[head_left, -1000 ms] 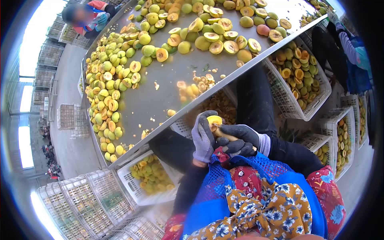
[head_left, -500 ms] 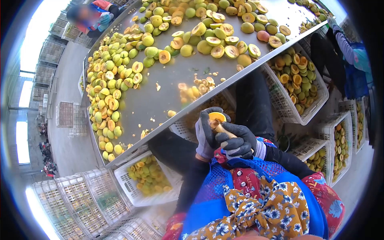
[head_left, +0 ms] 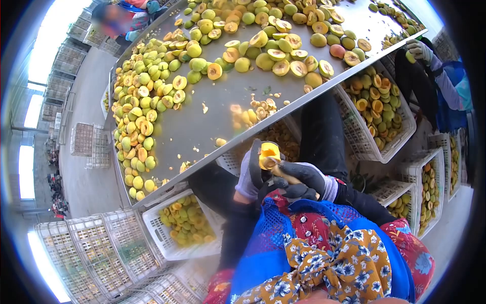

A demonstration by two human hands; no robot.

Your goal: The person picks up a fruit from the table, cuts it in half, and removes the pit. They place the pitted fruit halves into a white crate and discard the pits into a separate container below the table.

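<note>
My left hand (head_left: 256,164), in a dark-coated glove, is closed around a yellow-fleshed peach half (head_left: 269,154) whose cut, hollowed side shows. My right hand (head_left: 302,178), gloved likewise, is wrapped around a tool with a pale wooden handle (head_left: 286,176). The tool's front end meets the lower edge of the peach half, and its tip is hidden. Both hands are close together above my lap, just below the metal table's edge. On that metal table (head_left: 202,126) lie many halved peaches (head_left: 136,111), and a small heap of pits and scraps (head_left: 260,110) lies near the edge.
A white crate of peach halves (head_left: 185,223) stands left of my legs, another crate (head_left: 377,147) to the right. Stacked crates (head_left: 96,243) are at lower left. A co-worker's gloved hand (head_left: 419,50) holds a fruit at right; another person (head_left: 126,23) works across the table.
The peach half has turned upward in my left hand, showing more of its hollow. My right hand and the tool have tilted lower. The co-worker's hand at right has moved off the table edge.
</note>
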